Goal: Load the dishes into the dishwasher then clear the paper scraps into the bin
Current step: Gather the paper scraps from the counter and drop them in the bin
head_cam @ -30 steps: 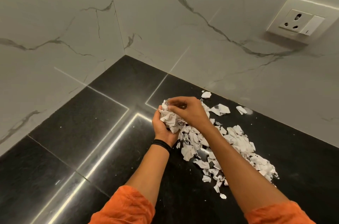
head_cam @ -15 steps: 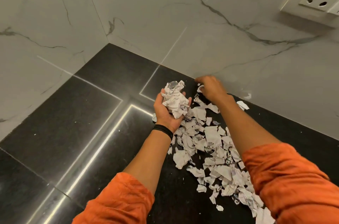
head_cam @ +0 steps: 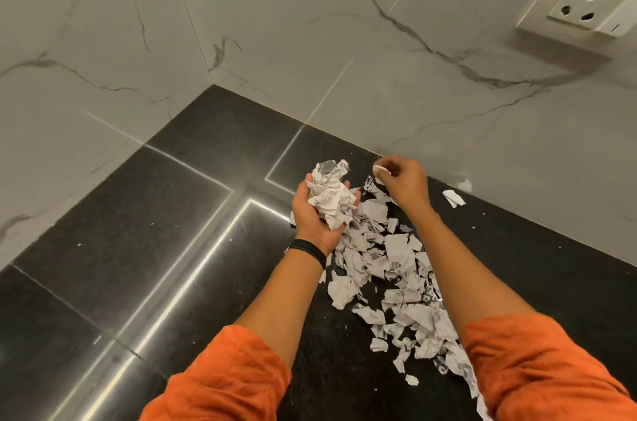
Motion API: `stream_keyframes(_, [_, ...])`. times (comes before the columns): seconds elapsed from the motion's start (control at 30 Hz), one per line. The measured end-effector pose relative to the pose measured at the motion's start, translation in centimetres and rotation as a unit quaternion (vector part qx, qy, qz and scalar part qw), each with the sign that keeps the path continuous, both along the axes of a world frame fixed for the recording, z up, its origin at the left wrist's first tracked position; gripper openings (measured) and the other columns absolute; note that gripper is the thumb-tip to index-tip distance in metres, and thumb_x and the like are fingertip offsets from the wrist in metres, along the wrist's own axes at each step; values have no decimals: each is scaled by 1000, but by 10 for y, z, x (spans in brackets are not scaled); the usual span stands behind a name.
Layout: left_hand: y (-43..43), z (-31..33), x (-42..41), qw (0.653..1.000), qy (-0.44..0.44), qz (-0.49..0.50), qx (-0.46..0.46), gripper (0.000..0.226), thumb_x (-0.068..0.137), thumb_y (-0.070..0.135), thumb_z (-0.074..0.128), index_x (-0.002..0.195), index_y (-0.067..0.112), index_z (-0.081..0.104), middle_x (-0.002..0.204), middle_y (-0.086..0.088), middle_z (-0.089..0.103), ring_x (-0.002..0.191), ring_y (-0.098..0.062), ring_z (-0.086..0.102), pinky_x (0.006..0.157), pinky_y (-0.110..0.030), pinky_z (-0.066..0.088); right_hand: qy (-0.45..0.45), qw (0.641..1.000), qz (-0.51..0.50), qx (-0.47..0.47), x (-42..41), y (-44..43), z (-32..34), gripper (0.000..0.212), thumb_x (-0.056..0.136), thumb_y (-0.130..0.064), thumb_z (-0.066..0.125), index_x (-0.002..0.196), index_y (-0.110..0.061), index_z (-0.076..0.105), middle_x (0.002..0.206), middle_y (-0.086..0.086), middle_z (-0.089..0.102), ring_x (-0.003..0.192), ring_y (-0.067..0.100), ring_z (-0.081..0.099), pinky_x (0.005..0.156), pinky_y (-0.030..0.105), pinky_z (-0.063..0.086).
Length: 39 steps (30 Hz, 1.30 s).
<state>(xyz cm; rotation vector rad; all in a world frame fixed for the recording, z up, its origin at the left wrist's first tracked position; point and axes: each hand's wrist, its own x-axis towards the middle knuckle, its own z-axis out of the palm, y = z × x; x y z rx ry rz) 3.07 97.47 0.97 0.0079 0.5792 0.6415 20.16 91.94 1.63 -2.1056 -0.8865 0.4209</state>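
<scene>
Raised off the counter since half a second ago, the right hand [head_cam: 403, 182] now pinches a small white paper scrap [head_cam: 381, 170] between thumb and fingertips, held just above the far end of the litter and near the foot of the grey-veined white marble wall [head_cam: 275, 24]. The left hand [head_cam: 312, 217] keeps its role: palm up, fingers curled round a crumpled wad of white paper scraps [head_cam: 331, 194], with a black wristband [head_cam: 308, 248] at the wrist. Judged step: one more piece gathered, probably to join the wad. Clearing looks far from done, since a long trail of loose torn paper scraps [head_cam: 396, 262] lies on the glossy black stone counter [head_cam: 155, 231], running from the left hand back to the orange right sleeve [head_cam: 537, 372] — one stray folded scrap [head_cam: 453, 198] sits apart, near the wall. No bin, dishwasher or dishes are in view, so the loading stage cannot be judged. Writing: the scraps bear dark printed marks and line drawings — too small and crumpled to read. The white three-pin wall socket [head_cam: 586, 3] at upper right shows no legible brand.
</scene>
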Motion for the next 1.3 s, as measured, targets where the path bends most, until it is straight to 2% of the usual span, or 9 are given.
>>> stream_keyframes(0.17, [-15, 10, -18, 999, -27, -8, 38, 47, 96, 42, 51, 125, 8, 67, 125, -17, 65, 110, -32, 62, 104, -44, 44, 115, 981, 79, 134, -72, -17, 49, 17, 88, -19, 77, 104, -18, 74, 94, -6, 75, 90, 8, 71, 82, 22, 58])
stream_keyframes(0.23, [-21, 10, -24, 999, -22, -9, 46, 45, 95, 41, 53, 125, 10, 67, 120, -15, 65, 109, -30, 64, 107, -42, 42, 115, 978, 118, 126, -96, -23, 57, 13, 86, -19, 78, 99, -18, 75, 91, -6, 75, 88, 7, 71, 80, 22, 57])
stream_keyframes(0.33, [-28, 9, -32, 998, -11, -23, 50, 56, 91, 43, 59, 136, 10, 61, 133, -15, 58, 129, -31, 55, 119, -45, 32, 73, 983, 147, 88, -119, -33, 57, 10, 85, -25, 78, 95, -23, 77, 87, -13, 74, 86, 5, 69, 81, 25, 56])
stream_keyframes(0.53, [-32, 8, -31, 999, -22, -8, 32, 58, 95, 44, 52, 140, 8, 58, 135, -18, 59, 116, -33, 60, 113, -45, 36, 100, 982, 58, 147, -100, -35, 56, 16, 95, -29, 68, 105, -19, 77, 93, -10, 76, 88, 5, 70, 81, 24, 58])
stream_keyframes(0.63, [-30, 7, -23, 1000, -16, -8, 11, 54, 94, 45, 53, 131, 8, 65, 126, -18, 63, 105, -32, 63, 115, -48, 35, 52, 995, -1, 83, -63, -29, 40, 15, 97, -21, 66, 107, -20, 77, 99, -11, 74, 93, 2, 67, 91, 30, 57])
stream_keyframes(0.77, [-18, -1, -11, 1000, -4, 0, -12, 55, 95, 46, 54, 135, 10, 61, 131, -15, 61, 115, -30, 56, 114, -54, 37, -40, 997, 15, -69, -17, -13, 16, 28, 97, -7, 62, 120, -19, 72, 116, 0, 73, 109, 17, 67, 102, 41, 52])
stream_keyframes(0.97, [-6, -9, 4, 1000, 8, -3, -3, 59, 96, 47, 52, 141, 10, 57, 143, -15, 55, 123, -31, 54, 113, -51, 39, -203, 918, 192, -282, 2, 19, -15, 51, 95, -10, 65, 142, -25, 56, 137, 12, 55, 126, 36, 52, 100, 46, 47])
stream_keyframes(1.13, [-8, -14, 1, 1000, 12, -5, -9, 56, 96, 47, 53, 137, 10, 61, 132, -16, 61, 120, -31, 56, 113, -53, 38, -235, 923, 164, -257, -3, 10, -22, 28, 99, -12, 60, 124, -17, 70, 124, 11, 63, 111, 31, 60, 93, 40, 49])
stream_keyframes(1.3, [-19, -6, -13, 1000, -15, -6, -7, 45, 96, 44, 53, 106, 8, 79, 118, -18, 67, 102, -32, 65, 118, -53, 31, -110, 988, 60, -89, -17, -15, 2, 21, 94, -20, 69, 114, -19, 75, 108, 1, 72, 98, 17, 66, 93, 37, 54])
